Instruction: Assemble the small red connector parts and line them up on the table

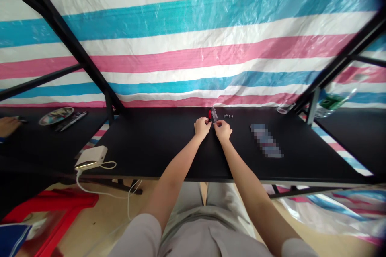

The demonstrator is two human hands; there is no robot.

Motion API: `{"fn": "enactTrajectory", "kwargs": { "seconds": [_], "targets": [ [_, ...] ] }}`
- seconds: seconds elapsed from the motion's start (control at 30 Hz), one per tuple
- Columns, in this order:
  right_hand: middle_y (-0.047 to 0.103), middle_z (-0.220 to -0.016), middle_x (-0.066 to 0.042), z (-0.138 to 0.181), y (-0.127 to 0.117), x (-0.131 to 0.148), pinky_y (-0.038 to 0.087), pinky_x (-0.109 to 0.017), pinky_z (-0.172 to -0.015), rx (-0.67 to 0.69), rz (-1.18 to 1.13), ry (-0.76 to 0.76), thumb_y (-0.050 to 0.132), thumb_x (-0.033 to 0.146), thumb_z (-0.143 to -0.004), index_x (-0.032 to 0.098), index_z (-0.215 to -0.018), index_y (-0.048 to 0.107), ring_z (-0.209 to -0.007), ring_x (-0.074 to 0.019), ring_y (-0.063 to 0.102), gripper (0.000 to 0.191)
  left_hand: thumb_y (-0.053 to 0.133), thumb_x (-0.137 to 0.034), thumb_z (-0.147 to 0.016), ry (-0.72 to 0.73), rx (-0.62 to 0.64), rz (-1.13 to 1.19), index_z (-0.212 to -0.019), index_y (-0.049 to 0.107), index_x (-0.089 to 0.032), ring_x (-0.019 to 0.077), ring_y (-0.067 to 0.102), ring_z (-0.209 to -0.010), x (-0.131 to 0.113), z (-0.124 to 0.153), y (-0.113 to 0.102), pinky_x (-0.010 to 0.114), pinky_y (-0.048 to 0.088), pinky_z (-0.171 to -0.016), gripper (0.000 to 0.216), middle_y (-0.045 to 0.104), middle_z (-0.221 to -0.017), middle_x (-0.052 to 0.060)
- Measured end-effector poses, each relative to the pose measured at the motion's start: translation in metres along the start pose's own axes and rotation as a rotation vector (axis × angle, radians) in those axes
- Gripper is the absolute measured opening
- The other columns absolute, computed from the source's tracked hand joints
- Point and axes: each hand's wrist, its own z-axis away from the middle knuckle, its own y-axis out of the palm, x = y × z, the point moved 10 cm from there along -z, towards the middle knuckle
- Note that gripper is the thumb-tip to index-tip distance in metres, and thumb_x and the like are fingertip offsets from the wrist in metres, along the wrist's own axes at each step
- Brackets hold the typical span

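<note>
Both my hands rest close together on the far middle of a black table (169, 148). My left hand (202, 127) is curled shut, and my right hand (223, 129) is pinched shut, the two almost touching. What they hold is too small to make out. Just beyond the fingers stand a small red piece (210, 114) and a cluster of small clear-and-grey pieces (214, 115). A few tiny pale bits (228, 116) lie to the right of them.
A blurred flat rectangle (267, 141) lies right of my hands. A white power bank (91, 157) with a cable sits at the table's left front corner. On the left table are a metal dish (56, 115), pens (71, 120) and another person's hand (8, 126). Black frame bars rise on both sides.
</note>
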Motion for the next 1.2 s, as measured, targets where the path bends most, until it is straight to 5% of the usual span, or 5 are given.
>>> {"fn": "enactTrajectory", "kwargs": {
  "seconds": [0.3,0.5,0.63,0.9,1.2],
  "targets": [
    [0.061,-0.085,-0.005,-0.003,0.01,-0.001,0.028,-0.03,-0.07,-0.013,0.156,-0.086,0.051,0.032,-0.075,0.019,-0.08,0.061,-0.084,-0.0199,0.05,0.017,0.06,-0.031,-0.074,0.047,0.052,-0.168,-0.084,0.059,-0.02,0.0197,0.051,-0.086,0.005,0.0,0.011,0.032,0.037,-0.076,0.015,0.06,-0.085,0.004],
    [0.06,-0.082,-0.006,-0.001,0.007,0.002,0.029,-0.031,-0.068,-0.074,0.144,-0.148,0.049,0.033,-0.077,0.018,-0.08,0.063,-0.08,-0.0205,0.049,0.02,0.057,-0.022,-0.076,0.326,-0.003,-0.113,-0.116,0.048,-0.022,0.0188,0.051,-0.086,-0.016,0.014,-0.003,0.03,0.038,-0.076,0.041,0.057,-0.093,0.006],
    [0.06,-0.083,-0.008,0.002,0.006,0.005,0.028,-0.031,-0.067,-0.1,0.169,-0.192,0.048,0.033,-0.079,0.018,-0.081,0.064,-0.079,-0.0209,0.048,0.021,0.052,-0.022,-0.079,0.436,0.012,-0.074,-0.118,0.05,-0.025,0.0181,0.052,-0.087,-0.023,0.021,-0.007,0.029,0.038,-0.078,0.039,0.057,-0.091,0.006],
    [0.062,-0.081,-0.008,0.007,0.009,0.013,0.025,-0.031,-0.066,-0.067,0.258,-0.266,0.048,0.03,-0.081,0.019,-0.084,0.064,-0.079,-0.0206,0.048,0.02,0.054,-0.021,-0.078,0.188,-0.177,0.045,-0.084,0.061,-0.018,0.017,0.054,-0.076,0.01,0.014,-0.023,0.031,0.04,-0.076,0.009,0.061,-0.082,0.005],
    [0.062,-0.073,-0.006,0.023,0.019,0.043,0.022,-0.031,-0.069,0.007,0.358,-0.516,0.046,0.025,-0.083,0.017,-0.074,0.058,-0.074,-0.0178,0.049,0.018,0.051,-0.031,-0.08,0.127,-0.335,0.297,-0.09,0.06,-0.02,0.0144,0.056,-0.077,0.017,0.046,-0.053,0.029,0.042,-0.077,0.018,0.061,-0.083,0.005]
  ]
}}
